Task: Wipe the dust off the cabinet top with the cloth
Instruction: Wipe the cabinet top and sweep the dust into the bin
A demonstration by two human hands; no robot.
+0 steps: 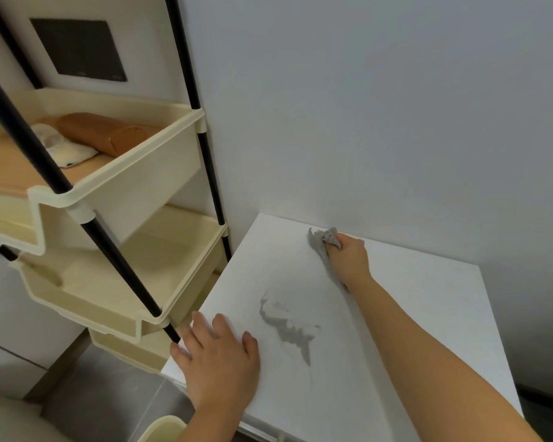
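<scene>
The white cabinet top (428, 314) fills the lower right of the head view, set against the wall. My right hand (348, 256) is shut on a crumpled grey cloth (320, 244) and presses it on the top near the back edge by the wall. A grey streaky patch of dust (288, 327) lies in the middle of the top, closer to me than the cloth. My left hand (219, 362) rests flat with fingers spread on the front left corner of the top, holding nothing.
A cream tiered rack with black poles (125, 193) stands close to the cabinet's left side; its upper tray holds a brown case (106, 134) and a white cloth. The pale wall (396, 122) rises behind. A cream container rim (163, 429) shows below.
</scene>
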